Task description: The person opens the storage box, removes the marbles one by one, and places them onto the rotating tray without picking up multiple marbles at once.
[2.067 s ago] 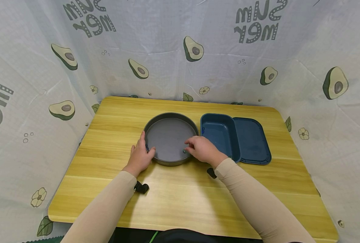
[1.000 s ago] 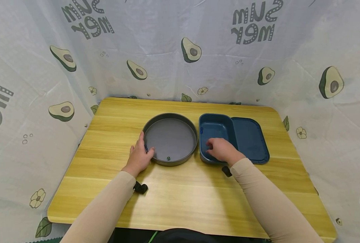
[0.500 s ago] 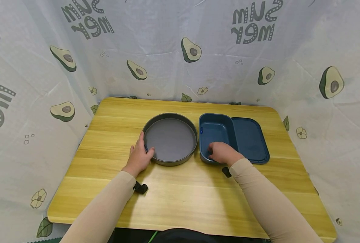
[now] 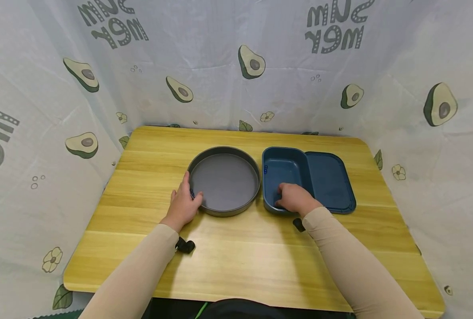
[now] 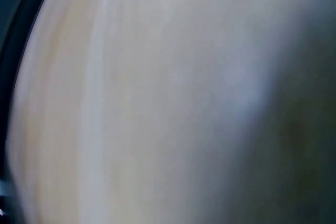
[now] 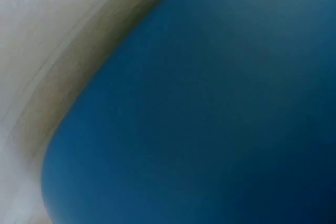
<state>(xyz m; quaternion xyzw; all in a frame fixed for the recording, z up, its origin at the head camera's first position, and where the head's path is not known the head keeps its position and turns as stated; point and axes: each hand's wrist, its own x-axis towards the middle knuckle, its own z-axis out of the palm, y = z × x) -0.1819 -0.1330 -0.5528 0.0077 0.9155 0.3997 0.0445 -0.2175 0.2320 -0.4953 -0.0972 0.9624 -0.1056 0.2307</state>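
Note:
A round dark grey pan (image 4: 225,179) stands in the middle of the table. My left hand (image 4: 181,208) holds its left rim, thumb over the inside and fingers along the outer wall. Close to that thumb a small blue thing (image 4: 192,194) shows at the pan's edge. To the right is a deep blue rectangular container (image 4: 286,166), with small blue round things (image 4: 266,169) by its left wall. My right hand (image 4: 298,198) reaches into the container's near part with bent fingers. Its fingertips are hidden, so whether they pinch anything cannot be told.
A flat blue lid (image 4: 331,181) lies against the container's right side. Everything stands on a wooden table (image 4: 228,261), backed by a white avocado-print cloth (image 4: 216,110). The left wrist view is blurred; the right wrist view is mostly filled by a blue surface (image 6: 199,119).
My right hand has moved from over the pan into the blue container, then stayed there. A small greenish thing rolled along the pan's near side and is out of sight. My left hand stays put.

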